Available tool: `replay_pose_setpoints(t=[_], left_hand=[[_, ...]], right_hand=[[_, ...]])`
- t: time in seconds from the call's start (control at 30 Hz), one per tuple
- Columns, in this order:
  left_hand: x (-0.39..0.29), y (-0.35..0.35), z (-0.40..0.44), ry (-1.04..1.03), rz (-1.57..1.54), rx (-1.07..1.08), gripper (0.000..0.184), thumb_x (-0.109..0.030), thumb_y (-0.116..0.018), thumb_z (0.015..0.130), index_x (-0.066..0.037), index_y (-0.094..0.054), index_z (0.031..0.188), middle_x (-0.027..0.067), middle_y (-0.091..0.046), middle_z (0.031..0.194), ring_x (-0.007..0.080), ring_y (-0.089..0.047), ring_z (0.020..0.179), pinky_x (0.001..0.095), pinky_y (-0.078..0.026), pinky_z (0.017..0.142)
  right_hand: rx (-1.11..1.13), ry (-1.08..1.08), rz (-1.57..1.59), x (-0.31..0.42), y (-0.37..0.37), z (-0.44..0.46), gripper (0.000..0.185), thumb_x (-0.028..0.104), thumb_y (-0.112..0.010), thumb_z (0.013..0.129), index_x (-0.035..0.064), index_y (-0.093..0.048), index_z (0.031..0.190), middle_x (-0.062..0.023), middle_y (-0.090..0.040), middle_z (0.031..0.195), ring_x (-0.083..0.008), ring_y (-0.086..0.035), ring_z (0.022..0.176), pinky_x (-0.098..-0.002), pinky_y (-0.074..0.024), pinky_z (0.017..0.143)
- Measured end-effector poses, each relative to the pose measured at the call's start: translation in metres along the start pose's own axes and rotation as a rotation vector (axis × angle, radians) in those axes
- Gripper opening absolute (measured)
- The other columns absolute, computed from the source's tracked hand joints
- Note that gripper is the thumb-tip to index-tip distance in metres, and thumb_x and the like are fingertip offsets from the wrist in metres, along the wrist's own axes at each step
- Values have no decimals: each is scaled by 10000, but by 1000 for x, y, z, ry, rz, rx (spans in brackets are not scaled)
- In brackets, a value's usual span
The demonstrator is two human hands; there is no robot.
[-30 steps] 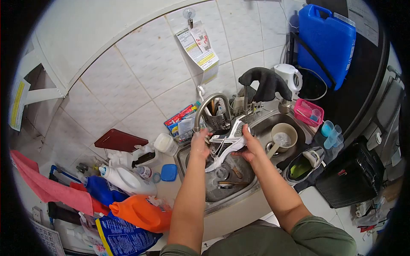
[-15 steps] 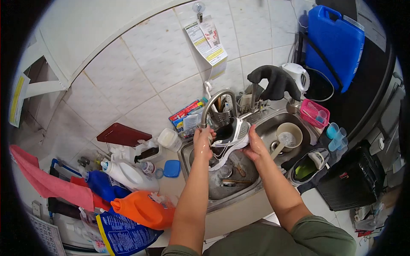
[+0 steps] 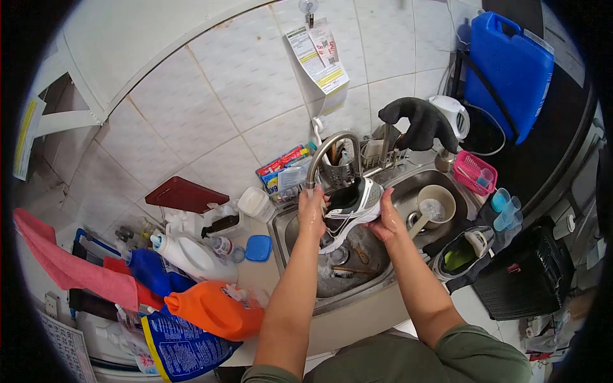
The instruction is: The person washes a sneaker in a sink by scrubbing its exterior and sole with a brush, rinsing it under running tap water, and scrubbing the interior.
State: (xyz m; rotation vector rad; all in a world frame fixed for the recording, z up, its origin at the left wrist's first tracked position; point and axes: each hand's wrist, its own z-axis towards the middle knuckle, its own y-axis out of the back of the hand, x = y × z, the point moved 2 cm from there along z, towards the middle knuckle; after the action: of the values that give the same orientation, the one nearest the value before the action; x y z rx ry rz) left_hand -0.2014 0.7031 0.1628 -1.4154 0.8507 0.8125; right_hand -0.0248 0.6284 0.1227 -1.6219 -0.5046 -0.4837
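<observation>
A white-and-grey shoe (image 3: 361,205) is gripped between both hands above the left basin (image 3: 319,281), its opening turned toward the wall. One end is grasped by the left hand (image 3: 311,214), with the faucet spout (image 3: 311,179) just above; whether they touch cannot be told. The other end is clasped by the right hand (image 3: 387,220), the thumb raised along it. Open room is left between the shoe and the basin's front rim, where a brush (image 3: 354,272) is seen lying low. To the right, a dipper (image 3: 439,202) is set in the right basin (image 3: 407,195), its handle angled toward the right wrist. The sink's right edge is crowded by a second shoe (image 3: 458,256). Left of the sink, the counter (image 3: 255,276) is occupied by a blue lid (image 3: 258,248) near the rim.
</observation>
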Motion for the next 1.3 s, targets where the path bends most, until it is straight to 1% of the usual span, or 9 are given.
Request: replay_pose_setpoints(t=[0.23, 0.43, 0.57, 0.6, 0.7, 0.9, 1.07, 1.17, 1.3], left_hand=[[0, 0, 1, 14, 35, -86, 92, -94, -579, 960, -53, -504, 995, 25, -535, 787, 89, -472, 609, 252, -392, 501], [3, 16, 12, 121, -200, 83, 213, -275, -544, 1011, -63, -553, 1035, 41, -578, 898, 159, -553, 800, 306, -458, 703], [-5, 43, 3, 236, 562, 139, 389, -362, -566, 989, -61, -551, 1236, 75, -613, 1143, 214, -575, 1010, 346, -462, 885], [-4, 49, -3, 319, 533, 117, 470, -367, -588, 976, -79, -513, 1339, 110, -581, 1301, 260, -549, 1183, 391, -428, 1016], [22, 59, -32, 555, -220, 269, 502, -340, -605, 969, -68, -481, 1372, 130, -535, 1384, 304, -506, 1280, 468, -389, 1086], [55, 22, -7, 84, -245, 76, 443, -274, -624, 952, -48, -499, 1312, 132, -562, 1338, 344, -582, 1174, 547, -438, 1039], [23, 20, -3, 234, -536, 51, 358, -314, -567, 960, -99, -562, 1246, 133, -594, 1300, 322, -588, 1171, 521, -447, 1028], [31, 26, -3, 164, -581, 113, 504, -166, -641, 896, -180, -474, 1371, 46, -520, 1348, 303, -508, 1229, 502, -406, 1054], [30, 37, -2, 160, -405, 102, 690, -30, -636, 841, -206, -374, 1454, 70, -480, 1386, 286, -498, 1228, 471, -426, 1033]], right_hand=[[-35, 5, 6, 1, -5, -2, 754, 729, -416, 886, 154, -485, 1371, -74, -615, 1282, -287, -611, 1144, -529, -499, 915], [-117, 46, -8, 13, -1, -7, 749, 719, -394, 917, 152, -448, 1404, -82, -586, 1326, -303, -579, 1190, -537, -492, 896], [-152, 100, 59, 32, 3, -15, 828, 754, -385, 895, 123, -422, 1429, -106, -560, 1368, -333, -544, 1238, -587, -442, 963], [-162, 140, 103, 33, 3, -15, 872, 772, -378, 882, 108, -396, 1446, -125, -538, 1390, -351, -526, 1261, -622, -400, 1012], [-219, 216, 230, 36, -11, -37, 877, 769, -376, 887, 95, -384, 1449, -141, -516, 1408, -362, -522, 1265, -637, -387, 1030], [-309, 248, 311, 10, -12, -50, 812, 723, -374, 934, 89, -388, 1440, -159, -510, 1403, -371, -517, 1265, -632, -375, 1044], [-335, 185, 471, -21, -6, -60, 798, 699, -370, 950, 71, -380, 1441, -163, -511, 1401, -378, -518, 1265, -610, -394, 1063], [-339, 178, 567, -36, -10, -63, 774, 683, -384, 954, 70, -395, 1427, -167, -516, 1394, -378, -530, 1253, -601, -405, 1069], [-367, 78, 619, -55, -14, -66, 685, 649, -409, 964, 88, -494, 1348, -144, -580, 1311, -355, -584, 1176, -551, -454, 1028]])
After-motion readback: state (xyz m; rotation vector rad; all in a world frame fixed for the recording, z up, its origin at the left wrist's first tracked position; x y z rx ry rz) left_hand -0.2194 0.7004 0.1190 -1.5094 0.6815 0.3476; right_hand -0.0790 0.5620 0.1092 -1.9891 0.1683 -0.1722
